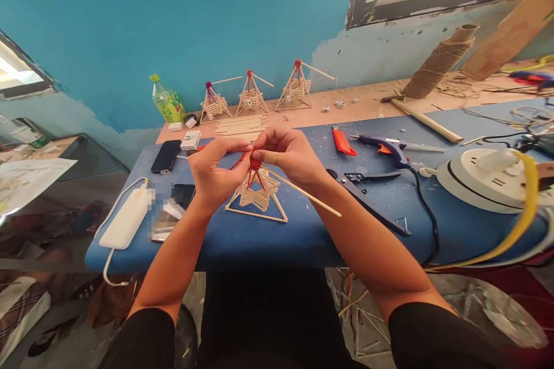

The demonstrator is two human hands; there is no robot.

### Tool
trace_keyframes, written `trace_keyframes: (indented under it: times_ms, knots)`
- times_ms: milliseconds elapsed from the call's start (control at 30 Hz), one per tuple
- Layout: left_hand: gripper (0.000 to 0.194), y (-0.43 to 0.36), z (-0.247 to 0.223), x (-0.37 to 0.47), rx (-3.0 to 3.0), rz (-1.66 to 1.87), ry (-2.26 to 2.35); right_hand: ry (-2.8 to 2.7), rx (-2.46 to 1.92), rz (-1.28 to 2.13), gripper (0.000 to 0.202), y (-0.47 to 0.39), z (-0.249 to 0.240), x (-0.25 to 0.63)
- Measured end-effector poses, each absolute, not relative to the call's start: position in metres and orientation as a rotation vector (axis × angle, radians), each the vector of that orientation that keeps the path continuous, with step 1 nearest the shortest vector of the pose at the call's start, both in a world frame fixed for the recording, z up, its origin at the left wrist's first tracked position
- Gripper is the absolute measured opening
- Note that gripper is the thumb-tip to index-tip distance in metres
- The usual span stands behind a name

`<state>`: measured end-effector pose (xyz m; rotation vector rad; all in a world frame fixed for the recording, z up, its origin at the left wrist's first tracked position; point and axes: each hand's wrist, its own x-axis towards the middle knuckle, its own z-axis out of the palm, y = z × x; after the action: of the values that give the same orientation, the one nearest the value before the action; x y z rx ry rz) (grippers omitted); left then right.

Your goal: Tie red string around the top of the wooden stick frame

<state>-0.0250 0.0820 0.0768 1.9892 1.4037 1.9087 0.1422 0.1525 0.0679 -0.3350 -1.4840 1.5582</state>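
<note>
A small pyramid frame of thin wooden sticks (255,199) stands on the blue table, a star-shaped stack of sticks inside it. Red string (255,166) is wound around its peak, and one long stick (303,191) slants out to the right. At that peak, my left hand (219,170) pinches the red string between thumb and forefinger. My right hand (285,153) meets it there, its thumb and fingertips closed on the string too. The fingers partly cover the wrapped tip.
Behind stand similar stick frames (298,89) and a green-labelled bottle (168,98). Loose sticks (242,125) lie before them. On the right are a red cutter (344,141), a glue gun (383,147), pliers (367,193) and a power strip (480,179). A phone (166,157) and power bank (125,219) lie left.
</note>
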Motion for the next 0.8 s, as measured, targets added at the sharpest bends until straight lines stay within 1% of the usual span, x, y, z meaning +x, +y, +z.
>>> trace_keyframes:
  times_ms: [167, 433, 700, 800]
  knots:
    - [0.01, 0.083, 0.075, -0.026, 1.928, 1.927, 1.41, -1.451, -0.408, 1.524, 0.05, 0.154, 0.067, 0.142]
    - [0.016, 0.08, 0.079, -0.032, 1.778, 1.906, 1.206, -1.505, -0.416, 1.443, 0.041, 0.16, 0.064, 0.15]
    - [0.018, 0.071, 0.084, -0.049, 1.646, 1.651, 1.151, -1.567, -0.455, 1.521, 0.032, 0.166, 0.062, 0.157]
    - [0.018, 0.07, 0.083, -0.055, 1.596, 1.589, 1.092, -1.569, -0.472, 1.56, 0.032, 0.167, 0.061, 0.155]
